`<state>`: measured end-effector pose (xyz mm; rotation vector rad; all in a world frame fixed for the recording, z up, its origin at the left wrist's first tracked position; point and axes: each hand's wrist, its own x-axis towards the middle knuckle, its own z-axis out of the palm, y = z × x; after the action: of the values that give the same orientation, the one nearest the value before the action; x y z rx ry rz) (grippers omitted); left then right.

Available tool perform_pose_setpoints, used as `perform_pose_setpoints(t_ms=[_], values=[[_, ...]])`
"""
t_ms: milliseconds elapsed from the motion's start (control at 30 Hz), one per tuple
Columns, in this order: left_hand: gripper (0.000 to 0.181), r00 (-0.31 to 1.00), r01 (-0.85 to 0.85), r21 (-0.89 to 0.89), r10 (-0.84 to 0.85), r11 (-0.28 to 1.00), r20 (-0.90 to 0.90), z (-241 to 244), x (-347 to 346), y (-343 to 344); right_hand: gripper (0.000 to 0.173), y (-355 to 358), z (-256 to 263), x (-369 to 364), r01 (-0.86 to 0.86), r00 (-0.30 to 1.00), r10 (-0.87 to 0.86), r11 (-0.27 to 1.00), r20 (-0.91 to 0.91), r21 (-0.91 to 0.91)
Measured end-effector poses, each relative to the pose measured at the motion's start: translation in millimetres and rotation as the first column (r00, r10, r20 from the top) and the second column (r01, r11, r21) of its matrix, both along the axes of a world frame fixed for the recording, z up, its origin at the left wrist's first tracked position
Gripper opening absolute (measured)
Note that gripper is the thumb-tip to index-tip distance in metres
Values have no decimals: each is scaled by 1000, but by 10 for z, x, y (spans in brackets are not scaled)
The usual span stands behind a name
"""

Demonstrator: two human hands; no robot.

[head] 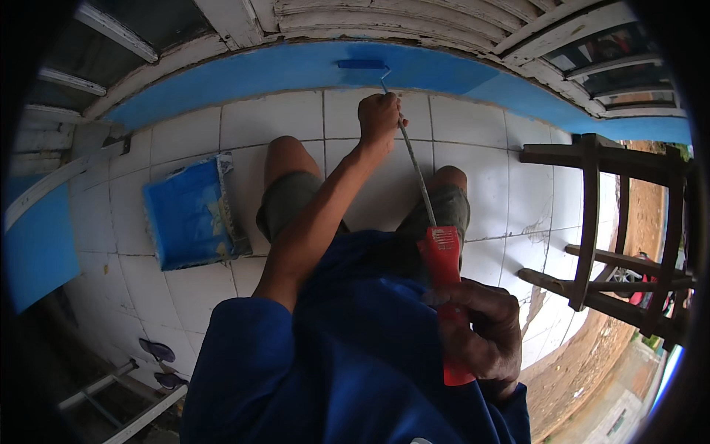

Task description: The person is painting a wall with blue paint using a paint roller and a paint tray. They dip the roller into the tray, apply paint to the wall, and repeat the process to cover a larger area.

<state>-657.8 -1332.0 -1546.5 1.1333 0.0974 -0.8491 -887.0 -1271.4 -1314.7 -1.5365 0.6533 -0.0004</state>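
A paint roller runs from my body out to the low wall ahead. My right hand (493, 327), close to my chest, grips its red plastic handle (448, 255). Farther along, my left hand (380, 119) is closed around the thin metal rod (415, 166) near the roller end. The blue-coated roller sleeve (360, 64) lies against the blue wall strip (266, 69), where darker, fresh-looking paint surrounds it. To the left of my knees, a paint tray (186, 216) sits on the tiles, coated in blue, with crusted paint along its right edge.
White floor tiles (477, 122) extend around me. Weathered white louvred woodwork (388, 22) stands above the blue strip. On the right is a dark wooden frame (591, 222), with bare earth (582, 372) beyond. Flip-flops (158, 351) and a ladder-like frame (147, 413) lie at lower left.
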Motion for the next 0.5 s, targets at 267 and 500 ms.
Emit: perform_pose_setpoints(t_ms=[267,500], values=[[18,995,98,134,-102,986,23,-1085,154,-83,27,-224,-824,262,-46,999,46,999,-1,-15],[17,987,161,125,-160,979,-22,-999,-185,-212,29,-237,-727,-22,26,997,-27,1000,-77,-13]])
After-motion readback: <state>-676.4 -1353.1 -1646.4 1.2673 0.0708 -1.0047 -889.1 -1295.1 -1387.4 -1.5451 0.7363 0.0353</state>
